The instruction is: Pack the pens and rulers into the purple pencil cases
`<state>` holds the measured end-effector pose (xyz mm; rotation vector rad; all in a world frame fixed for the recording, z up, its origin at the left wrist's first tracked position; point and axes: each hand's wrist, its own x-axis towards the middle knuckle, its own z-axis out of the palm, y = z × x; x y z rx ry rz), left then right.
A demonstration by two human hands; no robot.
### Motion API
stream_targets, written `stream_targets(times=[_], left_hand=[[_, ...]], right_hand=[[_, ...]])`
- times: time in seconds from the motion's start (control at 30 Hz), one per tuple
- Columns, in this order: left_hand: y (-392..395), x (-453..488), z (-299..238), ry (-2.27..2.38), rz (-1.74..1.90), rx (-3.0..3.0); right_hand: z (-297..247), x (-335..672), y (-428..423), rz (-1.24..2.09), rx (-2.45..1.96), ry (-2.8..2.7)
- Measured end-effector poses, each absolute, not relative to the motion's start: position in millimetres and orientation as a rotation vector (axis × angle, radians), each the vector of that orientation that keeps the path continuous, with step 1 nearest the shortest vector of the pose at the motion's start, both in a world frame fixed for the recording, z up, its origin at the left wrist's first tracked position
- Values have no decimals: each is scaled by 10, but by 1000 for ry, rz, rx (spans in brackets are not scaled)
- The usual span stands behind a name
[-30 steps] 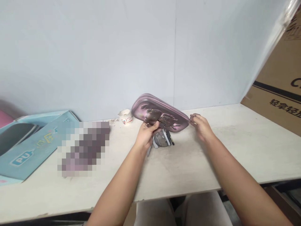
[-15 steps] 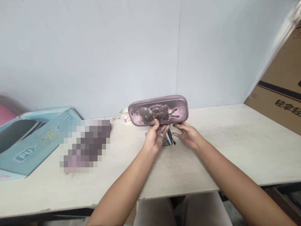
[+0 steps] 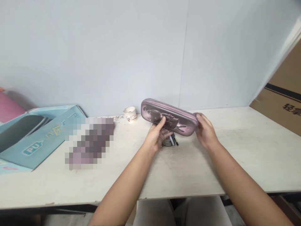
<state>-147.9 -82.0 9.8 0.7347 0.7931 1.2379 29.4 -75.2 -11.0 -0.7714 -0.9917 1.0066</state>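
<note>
A shiny pink-purple pencil case (image 3: 170, 116) with a raised cartoon figure is held up above the table, its right end tilted down. My left hand (image 3: 156, 135) grips its lower edge, thumb on the front and fingers underneath. At the right end, my right hand (image 3: 205, 130) is closed on the edge with the thumb on top; whether it pinches the zip pull I cannot tell. Partly hidden below the case, several pens (image 3: 175, 139) lie on the table beside a dark item (image 3: 167, 143).
To the left lies a pixelated pink-purple long object (image 3: 91, 144). A blue open box (image 3: 44, 141) marked PU holds something dark. By the wall (image 3: 105, 56) stands a white paper cup (image 3: 130, 114). A large cardboard carton (image 3: 279, 94) stands at the right.
The pencil case has tipped, right end down, and shifted right. My right hand has moved from below the case to its right end and closed there. The paper cup shows more fully.
</note>
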Motion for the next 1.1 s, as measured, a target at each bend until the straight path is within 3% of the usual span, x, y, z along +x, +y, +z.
stream_targets(times=[0.2,0.5,0.77,1.1], left_hand=[[-828,-1501,127,822,1339,771],[-840,-1484,110,841,1387,878],[-863,-1446,86,983,1420,1026],[-804,-1428,-10,861,1324,1084]], right_hand=[[-94,181,-889,865,-888,-1415],[-156,235,-820,627,-1032,-1450],[-191,186,-838,612,-954,-1682],[-211,848,-786,276,-1370,-1208]])
